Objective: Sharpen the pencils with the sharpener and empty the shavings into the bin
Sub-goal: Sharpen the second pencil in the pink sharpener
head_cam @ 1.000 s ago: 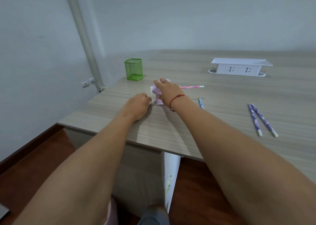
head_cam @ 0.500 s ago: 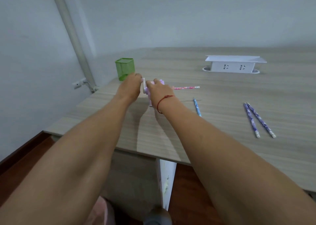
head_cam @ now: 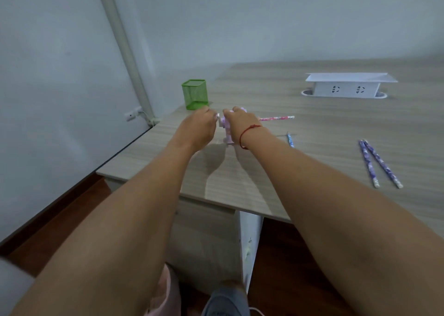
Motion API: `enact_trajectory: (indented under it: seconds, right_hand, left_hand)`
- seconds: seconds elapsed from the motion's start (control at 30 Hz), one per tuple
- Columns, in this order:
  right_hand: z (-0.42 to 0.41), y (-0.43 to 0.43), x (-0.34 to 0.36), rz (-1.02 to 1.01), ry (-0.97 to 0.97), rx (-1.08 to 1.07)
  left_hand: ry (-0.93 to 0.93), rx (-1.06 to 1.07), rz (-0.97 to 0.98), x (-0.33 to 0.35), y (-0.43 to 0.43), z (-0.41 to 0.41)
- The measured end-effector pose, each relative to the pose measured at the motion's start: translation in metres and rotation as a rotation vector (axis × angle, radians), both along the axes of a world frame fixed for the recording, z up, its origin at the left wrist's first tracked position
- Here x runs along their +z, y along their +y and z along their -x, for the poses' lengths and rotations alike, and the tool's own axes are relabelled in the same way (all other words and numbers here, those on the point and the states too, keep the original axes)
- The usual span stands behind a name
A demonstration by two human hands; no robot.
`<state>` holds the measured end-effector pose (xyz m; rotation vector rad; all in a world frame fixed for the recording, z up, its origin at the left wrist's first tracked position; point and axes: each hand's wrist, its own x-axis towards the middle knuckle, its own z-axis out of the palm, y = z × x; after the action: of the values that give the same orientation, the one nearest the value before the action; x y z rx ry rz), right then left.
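A small pink desk sharpener (head_cam: 227,133) stands on the wooden desk (head_cam: 312,152). My right hand (head_cam: 241,121) presses down on its top and hides most of it. My left hand (head_cam: 200,128) pinches the white crank handle (head_cam: 219,116) on the sharpener's left side. A pink patterned pencil (head_cam: 276,118) sticks out level from the sharpener's right side. A blue pencil (head_cam: 290,140) lies just right of my right wrist. Two purple pencils (head_cam: 377,163) lie side by side further right.
A green mesh pen cup (head_cam: 195,97) stands behind my left hand near the desk's left edge. A white socket box (head_cam: 346,86) sits at the back right. A pink bin (head_cam: 163,291) is on the floor under the desk, beside my shoe.
My left hand rose from the desk up to the crank and has since dropped slightly, as if turning it. My right hand stays on the sharpener. The camera shifted.
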<state>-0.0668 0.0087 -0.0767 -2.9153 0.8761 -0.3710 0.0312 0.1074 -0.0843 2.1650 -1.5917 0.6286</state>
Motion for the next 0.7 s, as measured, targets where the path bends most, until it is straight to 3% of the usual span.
enact_trajectory:
  seconds: [0.5,0.7]
  right_hand:
    - [0.011,-0.001,0.005,0.052,-0.059,0.070]
    - [0.006,-0.002,0.004,0.077,-0.041,0.062]
  left_hand:
    - [0.083,0.045,-0.227,-0.042,-0.013,-0.010]
    - [0.031,0.163,-0.173,-0.027,-0.041,-0.020]
